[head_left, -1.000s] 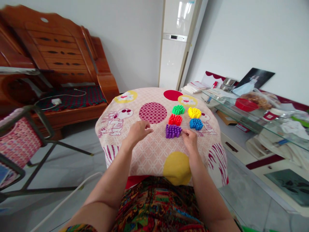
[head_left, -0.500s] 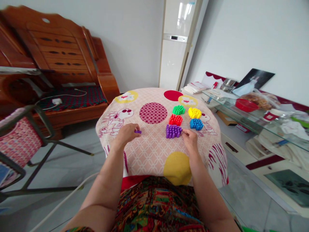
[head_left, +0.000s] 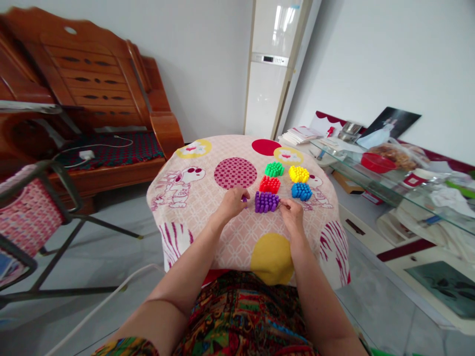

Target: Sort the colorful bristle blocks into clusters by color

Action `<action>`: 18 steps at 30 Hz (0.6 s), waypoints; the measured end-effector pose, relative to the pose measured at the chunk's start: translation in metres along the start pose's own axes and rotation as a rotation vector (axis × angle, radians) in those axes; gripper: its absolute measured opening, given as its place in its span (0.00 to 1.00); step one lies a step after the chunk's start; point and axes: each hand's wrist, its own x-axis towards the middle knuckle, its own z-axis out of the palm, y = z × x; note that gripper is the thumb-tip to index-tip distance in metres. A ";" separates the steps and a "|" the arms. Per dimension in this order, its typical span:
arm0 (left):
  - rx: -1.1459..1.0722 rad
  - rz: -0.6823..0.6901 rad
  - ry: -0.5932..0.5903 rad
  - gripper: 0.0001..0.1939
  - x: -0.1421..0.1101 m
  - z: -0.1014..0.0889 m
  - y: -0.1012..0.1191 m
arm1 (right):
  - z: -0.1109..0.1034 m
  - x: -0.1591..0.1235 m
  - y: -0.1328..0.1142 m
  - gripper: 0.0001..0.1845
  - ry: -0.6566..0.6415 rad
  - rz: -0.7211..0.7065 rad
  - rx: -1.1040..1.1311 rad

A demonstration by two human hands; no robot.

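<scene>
My left hand (head_left: 235,201) is closed in a pinch on a small purple peg (head_left: 244,200), just left of the purple peg cluster (head_left: 265,201). The cluster's rounded pegs stand upright, packed together in rows. At its right edge, my right hand (head_left: 292,211) has thumb and forefinger pressed together, the tips touching or nearly touching the cluster; whatever is between them is hidden. Similar clusters stand just beyond: red (head_left: 269,184), green (head_left: 274,169), yellow (head_left: 299,173) and blue (head_left: 301,191).
A patterned cloth covers the round table (head_left: 208,217). To the right stands a glass-topped cabinet (head_left: 389,183) with a red bowl (head_left: 377,161) and papers (head_left: 300,134). A wooden bench (head_left: 92,89) and a metal-framed chair (head_left: 70,193) are at the left.
My left hand has moved right across the cloth with the purple peg, close to the purple cluster. My right hand has stayed at the cluster's right edge.
</scene>
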 end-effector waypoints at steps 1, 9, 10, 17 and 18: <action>-0.017 0.000 -0.001 0.10 0.003 0.004 0.003 | 0.000 0.000 0.000 0.17 0.005 -0.003 -0.002; -0.095 -0.014 -0.016 0.18 0.008 0.016 0.007 | -0.001 0.001 0.000 0.17 -0.023 0.004 0.015; -0.097 -0.026 -0.025 0.20 0.007 0.016 0.006 | -0.001 0.001 0.000 0.17 -0.024 0.005 0.014; -0.180 -0.057 -0.130 0.12 0.011 0.021 0.002 | 0.001 0.001 0.001 0.17 -0.013 0.008 0.002; -0.191 -0.057 -0.125 0.12 0.012 0.023 0.002 | 0.001 0.002 0.001 0.17 -0.021 0.011 0.002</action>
